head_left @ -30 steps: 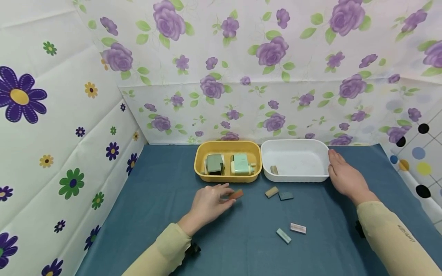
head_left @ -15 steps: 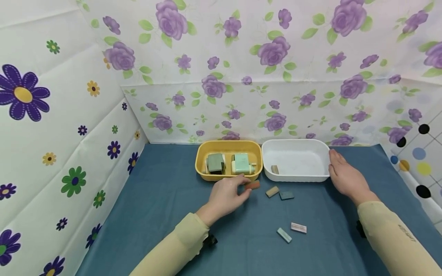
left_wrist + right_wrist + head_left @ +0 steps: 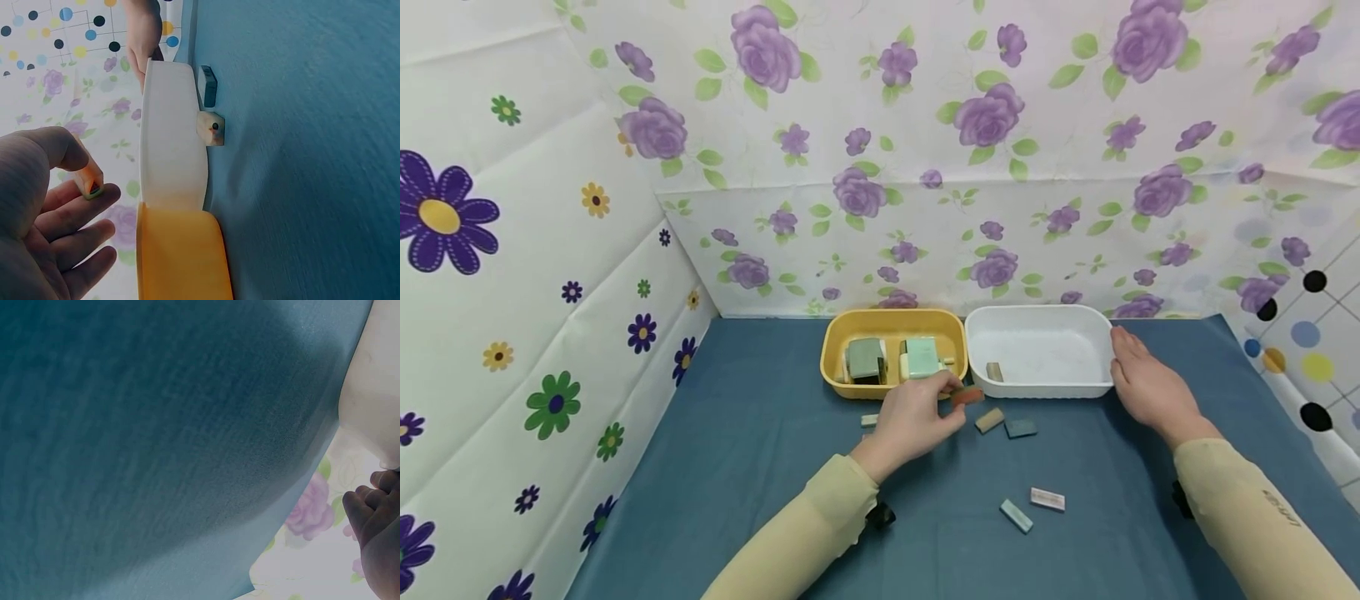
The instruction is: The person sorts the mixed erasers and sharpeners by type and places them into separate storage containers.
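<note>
My left hand (image 3: 913, 421) pinches an orange eraser (image 3: 967, 396) between thumb and fingers, in the air near the meeting ends of the two trays. The left wrist view shows the eraser (image 3: 90, 175) held by the fingertips, the other fingers spread. A white tray (image 3: 1048, 390) stands at the back, with one small tan eraser (image 3: 994, 372) inside at its left. Against that tray's right end rests my right hand (image 3: 1153, 387), fingers straight. The right wrist view has the right hand (image 3: 378, 519) beside the white tray's wall (image 3: 372, 381).
A yellow tray (image 3: 893, 315) adjoins the white one and holds two green pencil sharpeners, one (image 3: 865, 360) darker. On the blue cloth lie a tan eraser (image 3: 989, 420), a dark teal eraser (image 3: 1020, 428), a pinkish one (image 3: 1047, 499) and a pale green one (image 3: 1016, 516).
My left hand has moved right with the orange eraser, from in front of the yellow tray to the white tray's near left corner. The right hand stays at the white tray's end.
</note>
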The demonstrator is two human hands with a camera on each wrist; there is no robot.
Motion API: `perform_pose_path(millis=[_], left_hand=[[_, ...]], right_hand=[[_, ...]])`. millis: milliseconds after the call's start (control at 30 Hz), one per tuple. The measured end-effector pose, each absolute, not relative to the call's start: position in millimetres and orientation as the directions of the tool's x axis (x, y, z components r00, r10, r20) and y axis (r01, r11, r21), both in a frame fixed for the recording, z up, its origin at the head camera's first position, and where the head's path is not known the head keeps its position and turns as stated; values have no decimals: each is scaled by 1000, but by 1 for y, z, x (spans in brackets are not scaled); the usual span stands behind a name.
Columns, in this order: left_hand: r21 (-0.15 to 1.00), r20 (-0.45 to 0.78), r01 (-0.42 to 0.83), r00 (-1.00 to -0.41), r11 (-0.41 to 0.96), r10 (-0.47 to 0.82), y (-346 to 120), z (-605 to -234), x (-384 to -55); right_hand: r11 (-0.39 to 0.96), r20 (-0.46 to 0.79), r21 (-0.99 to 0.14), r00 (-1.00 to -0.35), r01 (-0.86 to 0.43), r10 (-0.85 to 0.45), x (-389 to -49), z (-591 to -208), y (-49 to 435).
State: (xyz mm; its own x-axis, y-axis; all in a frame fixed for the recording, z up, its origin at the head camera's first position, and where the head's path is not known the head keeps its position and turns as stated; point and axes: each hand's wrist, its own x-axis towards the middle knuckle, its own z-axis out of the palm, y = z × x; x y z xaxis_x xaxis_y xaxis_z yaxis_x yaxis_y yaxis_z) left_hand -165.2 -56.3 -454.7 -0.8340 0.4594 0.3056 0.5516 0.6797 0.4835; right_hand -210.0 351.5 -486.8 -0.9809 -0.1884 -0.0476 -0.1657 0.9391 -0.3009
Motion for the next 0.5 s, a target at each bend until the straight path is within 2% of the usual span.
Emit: perform_pose_path(millis=[500], left_hand=[[485,310,540,-842,688,443,-45,-458,-173]], right_hand=[[946,-44,-284,-983,-158,-178,-210,-489,351]])
